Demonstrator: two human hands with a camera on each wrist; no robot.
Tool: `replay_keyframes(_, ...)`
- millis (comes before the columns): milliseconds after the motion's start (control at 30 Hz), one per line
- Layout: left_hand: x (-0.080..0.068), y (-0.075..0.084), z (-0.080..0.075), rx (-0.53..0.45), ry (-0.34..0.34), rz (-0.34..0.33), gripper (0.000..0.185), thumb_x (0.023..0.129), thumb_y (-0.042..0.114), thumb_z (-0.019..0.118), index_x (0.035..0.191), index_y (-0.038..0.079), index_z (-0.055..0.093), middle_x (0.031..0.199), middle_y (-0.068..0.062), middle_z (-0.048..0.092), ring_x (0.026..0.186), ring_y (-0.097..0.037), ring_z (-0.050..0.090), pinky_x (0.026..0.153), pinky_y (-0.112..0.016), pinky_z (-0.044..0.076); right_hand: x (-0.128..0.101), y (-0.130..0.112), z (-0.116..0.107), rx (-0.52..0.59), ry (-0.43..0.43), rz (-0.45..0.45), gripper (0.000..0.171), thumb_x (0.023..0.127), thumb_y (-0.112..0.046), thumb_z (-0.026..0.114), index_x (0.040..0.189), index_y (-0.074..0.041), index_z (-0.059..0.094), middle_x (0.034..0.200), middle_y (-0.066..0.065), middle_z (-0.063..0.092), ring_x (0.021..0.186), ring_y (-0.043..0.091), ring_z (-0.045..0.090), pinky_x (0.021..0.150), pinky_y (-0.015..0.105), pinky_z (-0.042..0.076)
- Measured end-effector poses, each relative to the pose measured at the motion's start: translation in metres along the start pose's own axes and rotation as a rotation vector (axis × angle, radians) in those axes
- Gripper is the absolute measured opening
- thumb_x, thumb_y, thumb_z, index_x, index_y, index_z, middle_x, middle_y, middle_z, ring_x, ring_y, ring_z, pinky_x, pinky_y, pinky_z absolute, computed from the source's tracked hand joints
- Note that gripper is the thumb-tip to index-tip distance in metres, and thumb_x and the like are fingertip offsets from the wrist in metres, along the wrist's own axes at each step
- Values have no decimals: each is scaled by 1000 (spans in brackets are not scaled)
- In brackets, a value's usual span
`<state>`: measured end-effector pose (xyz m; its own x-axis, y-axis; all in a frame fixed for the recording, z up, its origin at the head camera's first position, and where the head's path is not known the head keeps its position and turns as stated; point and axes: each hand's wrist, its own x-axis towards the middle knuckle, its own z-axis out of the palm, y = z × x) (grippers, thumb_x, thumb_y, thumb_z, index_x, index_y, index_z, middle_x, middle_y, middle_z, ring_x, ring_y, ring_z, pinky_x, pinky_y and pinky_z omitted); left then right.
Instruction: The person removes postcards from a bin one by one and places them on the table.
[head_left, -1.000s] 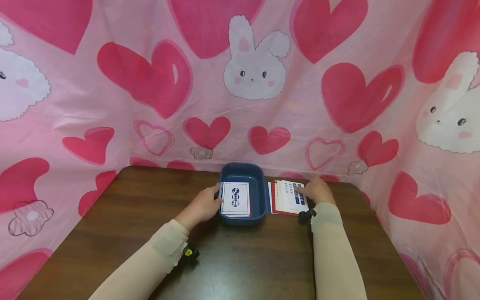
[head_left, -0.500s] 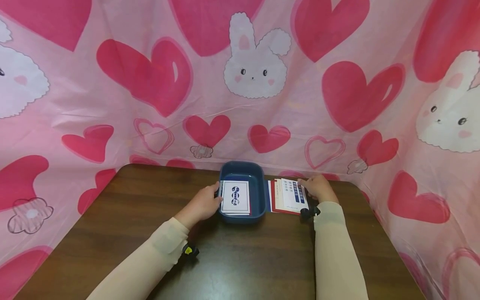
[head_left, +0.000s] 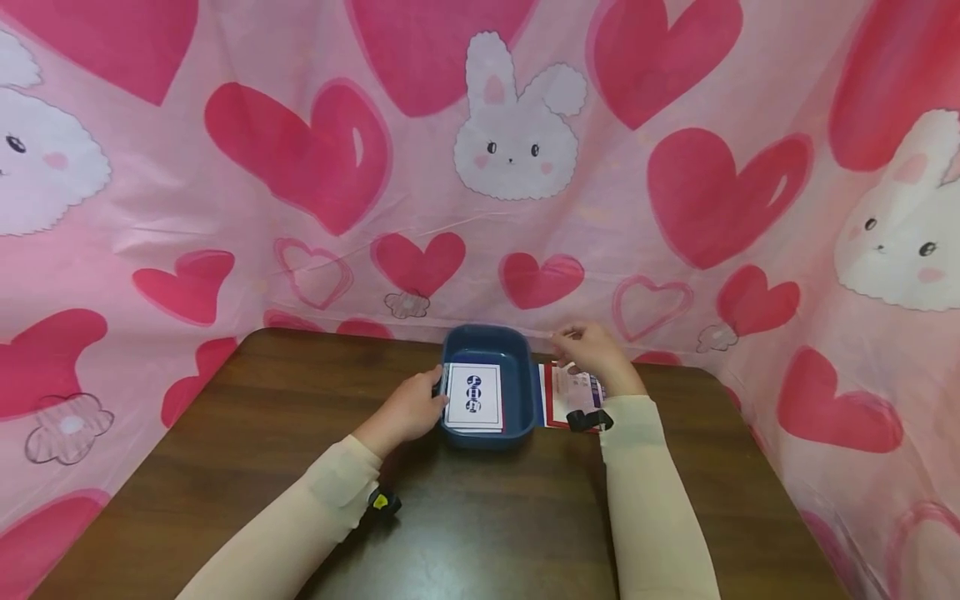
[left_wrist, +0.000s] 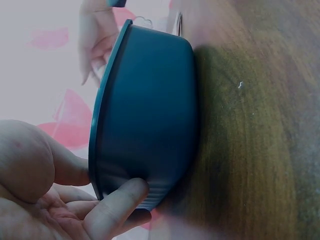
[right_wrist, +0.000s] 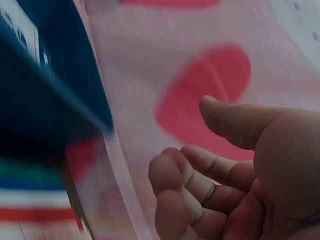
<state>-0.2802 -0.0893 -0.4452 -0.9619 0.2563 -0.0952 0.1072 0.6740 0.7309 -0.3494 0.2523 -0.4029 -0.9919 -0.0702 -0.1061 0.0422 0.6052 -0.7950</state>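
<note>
Dark wood counter (head_left: 480,533) stretched out nearest. Beyond, the left hand (head_left: 408,407) was clamped on the blue bin (left_wrist: 150,100), a white card (head_left: 471,387) showing inside. Just right lay layered cards (head_left: 557,404) under the right hand (head_left: 596,354), fingers loosely curled, thumb apart, holding nothing. Handling cards seemed the step; next probably called for a pinch. Pink backdrop (head_left: 442,208) hung behind.

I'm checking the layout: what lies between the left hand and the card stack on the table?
The blue bin, with some cards inside; the head view shows this.
</note>
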Motion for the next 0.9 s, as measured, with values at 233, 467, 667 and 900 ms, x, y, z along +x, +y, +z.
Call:
replay_keyframes(233,1,0,2,-6,0,-2,69,116,17,64,175,-3,36,180,-26,42,167,-46,43,136,-65,36,4,-35,33,32,-105,4,53,108,-42,78,143,-3,70,121,23,83,103,36,86,95,53,72)
replay_keyframes(467,0,-2,0,-10,-6,-12,69,116,18,64,175,-3,35,180,-27,42,167,-47,44,136,-66,36,15,-64,64,-86,-212,53,63,108,-41,78,153,1,63,127,24,82,102,31,87,91,45,73)
replay_keyframes(667,0,-3,-1,-15,-11,1,69,116,18,64,175,-4,36,179,-28,42,167,-47,44,136,-66,36,29,-68,90,-248,-194,144,63,103,-41,85,144,3,66,113,20,81,86,29,84,78,41,73)
replay_keyframes(900,1,-3,-1,-8,-7,15,68,116,18,63,174,-5,36,179,-28,43,167,-47,43,137,-65,35,28,-73,111,-496,-179,144,62,92,-47,95,129,-1,76,96,14,79,79,28,78,67,35,67)
